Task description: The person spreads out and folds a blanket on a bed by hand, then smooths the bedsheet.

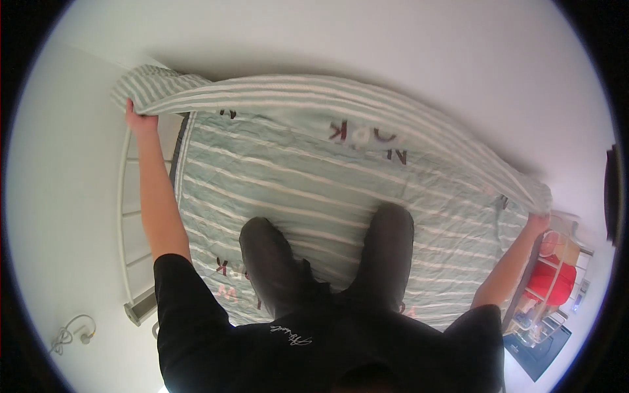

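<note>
A green and white striped cloth cover (314, 91) is stretched in a long curve between my two hands, raised along the wall side of the bed. My left hand (141, 118) grips its corner at the upper left, with a folded flap of cloth beyond it. My right hand (539, 222) is closed on the opposite corner at the right; the fingers there are small and partly hidden. Beneath lies a striped green bedding sheet (314, 177) with printed letters, wrinkled in places. My knees, in dark trousers, rest on it.
White metal bed rails (123, 196) stand at the left. Past the right end are another metal rail, a red item (553, 282), clear plastic items and a dark blue flat object (540, 351). A pale wall (373, 34) runs behind the bed. A coiled cable (61, 340) is at lower left.
</note>
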